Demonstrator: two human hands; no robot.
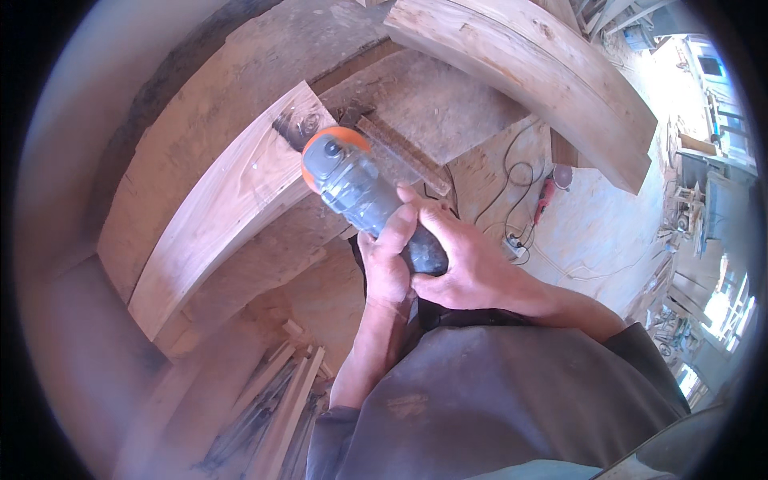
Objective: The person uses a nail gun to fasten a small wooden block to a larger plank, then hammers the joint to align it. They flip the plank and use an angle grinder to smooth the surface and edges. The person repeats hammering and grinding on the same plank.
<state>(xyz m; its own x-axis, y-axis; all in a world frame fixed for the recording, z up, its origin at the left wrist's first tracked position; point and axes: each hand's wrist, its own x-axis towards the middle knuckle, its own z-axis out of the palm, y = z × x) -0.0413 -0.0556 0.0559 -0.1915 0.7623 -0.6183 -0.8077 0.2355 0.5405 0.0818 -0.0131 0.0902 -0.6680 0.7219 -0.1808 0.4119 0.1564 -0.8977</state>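
Both my hands are wrapped round a grey angle grinder (352, 188) with an orange disc at its head. My left hand (387, 264) grips the body from the left side, and my right hand (472, 260) closes round the rear part of the body. The disc end is at the right edge of a thick pale wooden beam (232, 192), beside a dark knot near its far end. Whether the disc touches the wood cannot be told, since the tool's head covers that spot. The beam lies slanted to the left of my hands.
A larger curved timber (528, 72) stands at the upper right. On the dusty floor lie a red angle grinder (547, 196) and dark cables (520, 168) with a socket. Narrow wood strips (288, 408) are piled at lower left. A flat board (404, 152) lies beyond the tool.
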